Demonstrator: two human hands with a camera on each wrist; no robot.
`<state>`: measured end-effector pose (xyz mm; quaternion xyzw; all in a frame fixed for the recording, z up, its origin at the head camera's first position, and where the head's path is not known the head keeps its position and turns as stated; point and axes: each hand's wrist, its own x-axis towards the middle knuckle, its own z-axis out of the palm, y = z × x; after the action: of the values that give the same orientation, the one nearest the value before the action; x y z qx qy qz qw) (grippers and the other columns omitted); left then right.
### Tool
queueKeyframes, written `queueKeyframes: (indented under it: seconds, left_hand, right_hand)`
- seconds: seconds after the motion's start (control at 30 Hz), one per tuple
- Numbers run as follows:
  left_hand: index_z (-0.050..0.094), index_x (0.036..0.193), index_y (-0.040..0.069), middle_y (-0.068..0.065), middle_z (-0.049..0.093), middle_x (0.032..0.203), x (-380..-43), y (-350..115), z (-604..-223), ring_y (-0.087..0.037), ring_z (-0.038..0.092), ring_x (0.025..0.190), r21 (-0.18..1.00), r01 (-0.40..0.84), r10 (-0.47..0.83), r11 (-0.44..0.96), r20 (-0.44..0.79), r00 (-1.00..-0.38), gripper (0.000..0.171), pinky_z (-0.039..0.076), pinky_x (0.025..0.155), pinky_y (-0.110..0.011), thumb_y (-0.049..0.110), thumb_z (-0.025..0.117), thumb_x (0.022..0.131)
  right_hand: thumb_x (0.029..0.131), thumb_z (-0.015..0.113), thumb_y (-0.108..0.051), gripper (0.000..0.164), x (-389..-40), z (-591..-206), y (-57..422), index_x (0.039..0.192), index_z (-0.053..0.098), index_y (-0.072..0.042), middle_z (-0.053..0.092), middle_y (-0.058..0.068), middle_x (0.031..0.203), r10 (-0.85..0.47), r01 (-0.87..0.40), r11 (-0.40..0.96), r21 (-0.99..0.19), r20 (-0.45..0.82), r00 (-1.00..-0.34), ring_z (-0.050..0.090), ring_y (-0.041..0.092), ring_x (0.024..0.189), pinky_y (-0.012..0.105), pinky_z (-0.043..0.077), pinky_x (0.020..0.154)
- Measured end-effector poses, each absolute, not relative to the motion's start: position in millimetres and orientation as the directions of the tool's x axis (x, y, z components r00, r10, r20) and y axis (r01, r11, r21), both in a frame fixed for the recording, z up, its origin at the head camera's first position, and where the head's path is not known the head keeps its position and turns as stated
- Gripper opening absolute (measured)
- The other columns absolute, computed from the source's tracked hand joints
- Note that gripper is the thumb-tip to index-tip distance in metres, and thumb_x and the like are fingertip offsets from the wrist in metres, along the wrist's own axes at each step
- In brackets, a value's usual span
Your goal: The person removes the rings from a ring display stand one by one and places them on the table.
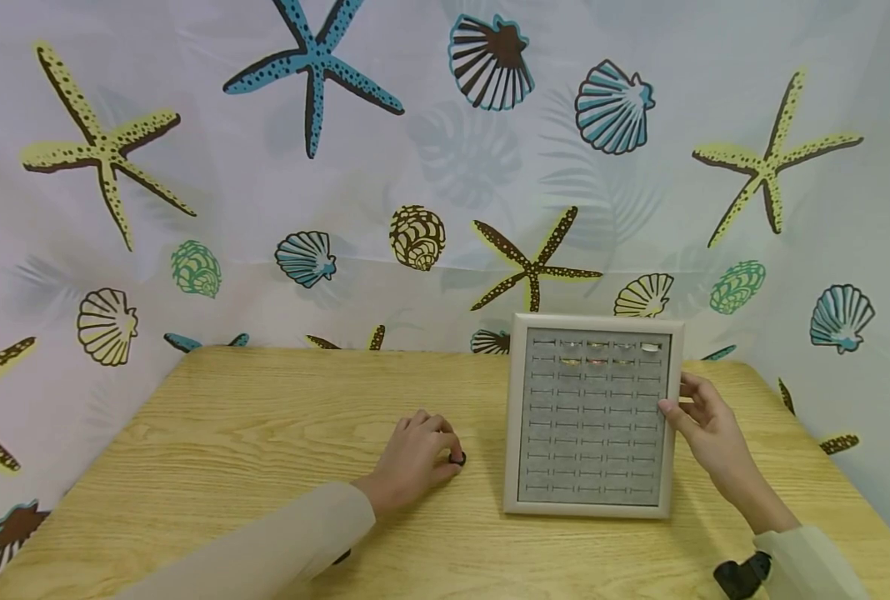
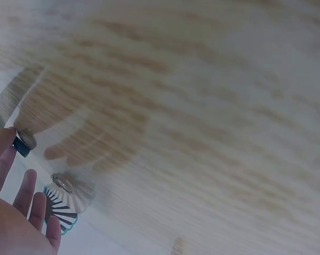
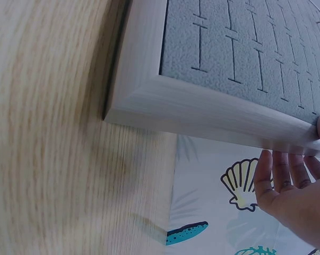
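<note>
My left hand (image 1: 415,458) rests low over the table, with thumb and fingertips pinching a small black ring (image 1: 457,458). In the left wrist view the ring (image 2: 20,146) is dark and partly hidden by the fingers. To the right, a ring display board (image 1: 593,417) with a pale frame and grey slotted padding stands upright on its lower edge. Several rings (image 1: 597,345) sit in its top two rows. My right hand (image 1: 715,437) holds the board's right side, thumb on the front of the frame and fingers behind.
The wooden table (image 1: 265,417) runs back to a curtain (image 1: 385,167) printed with shells and starfish. A thin silver loop (image 2: 62,183) shows beyond the left fingers in the left wrist view. A black wrist device (image 1: 741,575) sits at the right sleeve.
</note>
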<state>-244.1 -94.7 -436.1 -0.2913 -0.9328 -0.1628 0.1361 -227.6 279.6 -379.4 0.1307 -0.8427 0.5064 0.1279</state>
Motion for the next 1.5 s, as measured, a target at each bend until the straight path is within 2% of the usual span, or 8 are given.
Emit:
queueKeyframes:
  seconds: [0.3, 0.53, 0.87, 1.13, 1.5]
  left_hand:
    - [0.066, 0.077, 0.025, 0.003, 0.059, 0.098, -244.3, -95.4, -436.4, -0.016, 0.045, 0.086, 0.261, 0.581, 0.498, 0.771, 0.323, -0.805, 0.004, 0.034, 0.078, -0.036, 0.025, 0.071, 0.079]
    - [0.065, 0.078, 0.025, 0.005, 0.060, 0.092, -245.5, -95.6, -432.3, -0.013, 0.045, 0.080, 0.251, 0.610, 0.509, 0.751, 0.369, -0.778, 0.005, 0.034, 0.073, -0.032, 0.025, 0.069, 0.080]
    - [0.066, 0.089, 0.019, 0.006, 0.062, 0.093, -251.2, -88.1, -408.1, -0.015, 0.053, 0.085, 0.153, 0.669, 0.523, 0.727, 0.508, -0.685, 0.014, 0.041, 0.076, -0.035, 0.028, 0.070, 0.080]
    - [0.063, 0.091, 0.022, 0.008, 0.061, 0.094, -253.7, -78.5, -377.4, -0.013, 0.054, 0.087, 0.083, 0.705, 0.543, 0.704, 0.578, -0.610, 0.015, 0.040, 0.076, -0.032, 0.030, 0.068, 0.081]
    - [0.064, 0.095, 0.020, 0.008, 0.061, 0.095, -256.5, -65.7, -346.3, -0.013, 0.053, 0.090, 0.058, 0.740, 0.563, 0.670, 0.611, -0.557, 0.015, 0.038, 0.076, -0.031, 0.030, 0.065, 0.083]
  right_hand:
    - [0.095, 0.047, -0.023, 0.049, -227.5, -379.7, 279.9, 0.136, 0.032, 0.001, 0.043, -0.015, 0.112, -0.085, -0.353, 0.454, -0.818, 0.354, -0.931, 0.049, -0.008, 0.095, 0.013, 0.046, 0.074]
    - [0.095, 0.047, -0.025, 0.050, -227.8, -378.8, 279.3, 0.136, 0.033, 0.000, 0.043, -0.015, 0.111, -0.075, -0.345, 0.460, -0.818, 0.351, -0.933, 0.050, -0.007, 0.096, 0.012, 0.046, 0.075]
    - [0.095, 0.047, -0.025, 0.050, -228.0, -378.7, 279.1, 0.135, 0.032, 0.001, 0.043, -0.016, 0.111, -0.078, -0.349, 0.456, -0.819, 0.354, -0.932, 0.050, -0.007, 0.095, 0.013, 0.046, 0.075]
    - [0.095, 0.047, -0.023, 0.048, -228.0, -378.7, 278.9, 0.134, 0.033, 0.001, 0.043, -0.016, 0.110, -0.079, -0.355, 0.455, -0.817, 0.360, -0.930, 0.050, -0.008, 0.095, 0.013, 0.046, 0.075]
    - [0.095, 0.047, -0.022, 0.047, -227.6, -378.6, 278.8, 0.134, 0.033, 0.001, 0.044, -0.015, 0.110, -0.082, -0.357, 0.447, -0.820, 0.359, -0.930, 0.050, -0.009, 0.095, 0.013, 0.046, 0.074]
